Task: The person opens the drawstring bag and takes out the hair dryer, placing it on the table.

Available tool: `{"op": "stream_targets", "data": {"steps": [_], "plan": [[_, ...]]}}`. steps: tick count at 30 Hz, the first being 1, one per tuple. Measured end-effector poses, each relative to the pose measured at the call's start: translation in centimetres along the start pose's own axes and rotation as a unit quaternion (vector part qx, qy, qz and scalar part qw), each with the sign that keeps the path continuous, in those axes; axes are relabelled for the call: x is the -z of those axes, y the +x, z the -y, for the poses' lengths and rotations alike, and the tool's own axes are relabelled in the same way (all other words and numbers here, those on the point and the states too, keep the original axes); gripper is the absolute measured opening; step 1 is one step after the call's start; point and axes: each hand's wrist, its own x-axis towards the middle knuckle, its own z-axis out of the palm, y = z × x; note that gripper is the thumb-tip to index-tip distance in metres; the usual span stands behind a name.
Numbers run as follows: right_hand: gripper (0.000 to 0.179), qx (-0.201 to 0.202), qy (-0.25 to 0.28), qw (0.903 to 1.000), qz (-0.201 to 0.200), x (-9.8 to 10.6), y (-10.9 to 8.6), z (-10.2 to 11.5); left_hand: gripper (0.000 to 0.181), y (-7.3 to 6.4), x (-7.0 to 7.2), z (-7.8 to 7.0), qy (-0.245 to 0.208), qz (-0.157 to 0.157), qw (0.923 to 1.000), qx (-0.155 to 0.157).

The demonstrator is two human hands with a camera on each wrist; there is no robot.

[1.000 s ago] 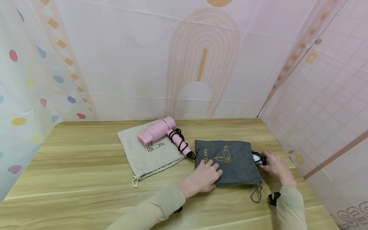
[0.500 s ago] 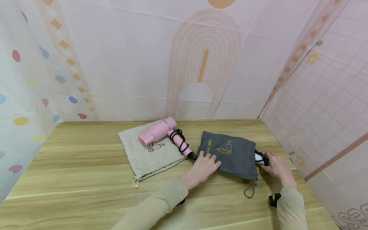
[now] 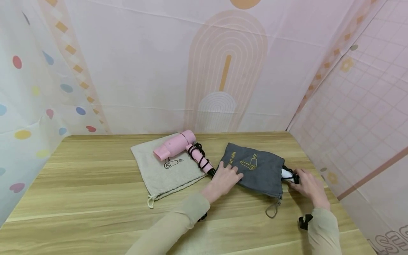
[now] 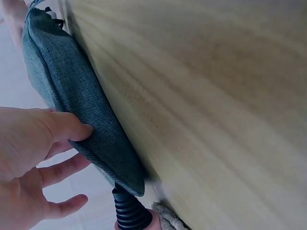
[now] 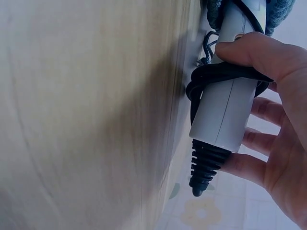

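A dark grey drawstring bag [image 3: 264,170] with a yellow hair dryer print lies on the table. From its right-hand opening sticks the white handle of a hair dryer [image 5: 223,112], wound with black cord; the dryer's other end is hidden inside. My right hand [image 3: 309,187] grips that handle, thumb on one side and fingers on the other. At the bag's near left corner, my left hand [image 3: 224,179] pinches the cloth, with the thumb [image 4: 72,128] on the near side and fingers over the top.
Left of the bag, a pink hair dryer [image 3: 175,145] with wrapped black cord lies across a beige drawstring bag [image 3: 156,177]. Its cord end reaches the grey bag's left edge. Patterned curtains [image 3: 146,71] stand behind the wooden table [image 3: 79,212] and at both sides.
The grey bag has turned clockwise, its far left corner swinging away and its drawstring loop shifting left. My left hand has moved slightly left and away with it; my right hand keeps its hold.
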Motion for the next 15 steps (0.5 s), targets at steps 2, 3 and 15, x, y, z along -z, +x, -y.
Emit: {"op": "stream_targets", "data": {"steps": [2, 3, 15], "plan": [[0.047, -0.001, 0.001, 1.0, 0.0, 0.1, 0.0, 0.0, 0.038, 0.1, 0.0, 0.2, 0.001, 0.003, 1.0, 0.004], [0.048, -0.002, 0.001, 1.0, 0.0, 0.1, 0.0, -0.1, 0.037, 0.2, 0.0, 0.4, 0.001, 0.005, 1.0, 0.007], [0.048, -0.002, -0.001, 1.0, 0.004, 0.2, -0.2, -0.4, 0.034, 1.3, -0.1, 1.6, 0.008, 0.021, 0.9985, 0.049]]}}
